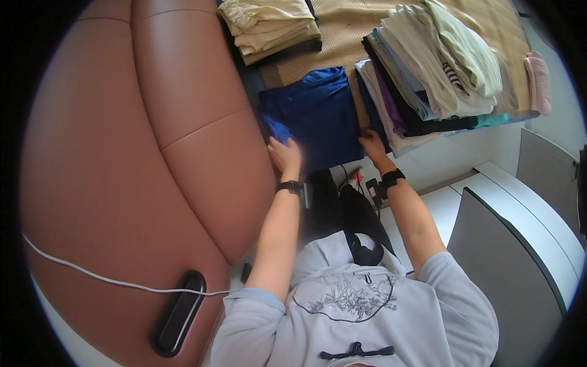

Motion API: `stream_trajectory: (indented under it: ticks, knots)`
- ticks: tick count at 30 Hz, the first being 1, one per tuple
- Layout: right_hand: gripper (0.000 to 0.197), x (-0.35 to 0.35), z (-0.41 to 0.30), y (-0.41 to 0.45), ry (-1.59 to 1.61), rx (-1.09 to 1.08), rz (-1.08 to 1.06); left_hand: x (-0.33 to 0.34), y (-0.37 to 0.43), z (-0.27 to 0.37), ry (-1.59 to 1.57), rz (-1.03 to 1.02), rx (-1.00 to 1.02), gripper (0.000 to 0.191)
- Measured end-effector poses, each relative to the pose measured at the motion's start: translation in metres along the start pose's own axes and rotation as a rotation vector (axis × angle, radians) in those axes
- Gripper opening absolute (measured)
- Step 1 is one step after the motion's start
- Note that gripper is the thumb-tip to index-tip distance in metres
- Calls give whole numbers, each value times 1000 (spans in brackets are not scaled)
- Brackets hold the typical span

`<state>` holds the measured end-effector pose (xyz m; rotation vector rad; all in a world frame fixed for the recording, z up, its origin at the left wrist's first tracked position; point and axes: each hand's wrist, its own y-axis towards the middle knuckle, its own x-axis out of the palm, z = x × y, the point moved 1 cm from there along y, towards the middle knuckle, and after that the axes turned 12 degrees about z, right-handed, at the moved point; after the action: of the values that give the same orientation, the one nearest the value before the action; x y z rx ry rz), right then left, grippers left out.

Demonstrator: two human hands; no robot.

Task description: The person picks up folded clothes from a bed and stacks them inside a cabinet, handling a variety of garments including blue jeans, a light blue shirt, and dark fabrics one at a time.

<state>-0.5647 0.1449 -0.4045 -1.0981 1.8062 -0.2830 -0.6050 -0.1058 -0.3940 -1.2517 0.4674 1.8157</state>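
Observation:
A folded dark-blue satiny garment (316,117) lies in front of me on a woven gold mat (339,27). My left hand (285,156) rests on its near left edge, thumb and fingers apart. At its right edge is my right hand (374,146), fingers bent against the cloth; whether they pinch it is hidden. Just right of that hand rises a tall, leaning stack of folded clothes (426,73) in white, black, purple, blue and pale green. Beyond the blue garment sits a smaller pile of folded cream and tan clothes (273,27).
A brown leather-like padded panel (197,91) borders the mat on the left, with a black oval fitting (179,314) and a white cable (114,282) across it. White and grey furniture panels (504,257) stand to my right. A folded pink cloth (537,82) lies at far right.

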Motion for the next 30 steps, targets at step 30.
stream_trajectory:
  ticks: [30]
  knots:
    - [61, 28, -29, 33, 62, -97, 23, 29, 32, -14, -199, 21, -55, 55]
